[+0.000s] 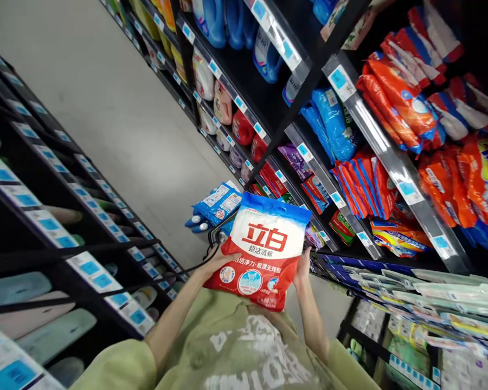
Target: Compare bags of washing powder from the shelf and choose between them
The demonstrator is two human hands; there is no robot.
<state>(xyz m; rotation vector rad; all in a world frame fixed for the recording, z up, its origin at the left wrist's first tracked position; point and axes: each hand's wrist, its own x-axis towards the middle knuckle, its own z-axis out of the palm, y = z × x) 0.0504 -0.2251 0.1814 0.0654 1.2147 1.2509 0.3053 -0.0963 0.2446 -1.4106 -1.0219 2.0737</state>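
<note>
We grip a detergent bag [262, 252] between our 2 hands: our left hand [219, 260] clasps its lower left edge, our right hand [303, 266] presses its right side. The bag stands upright before our chest. Behind it lies a blue packet [218, 203]; shelves [390, 157] of pouches rise at right.
</note>
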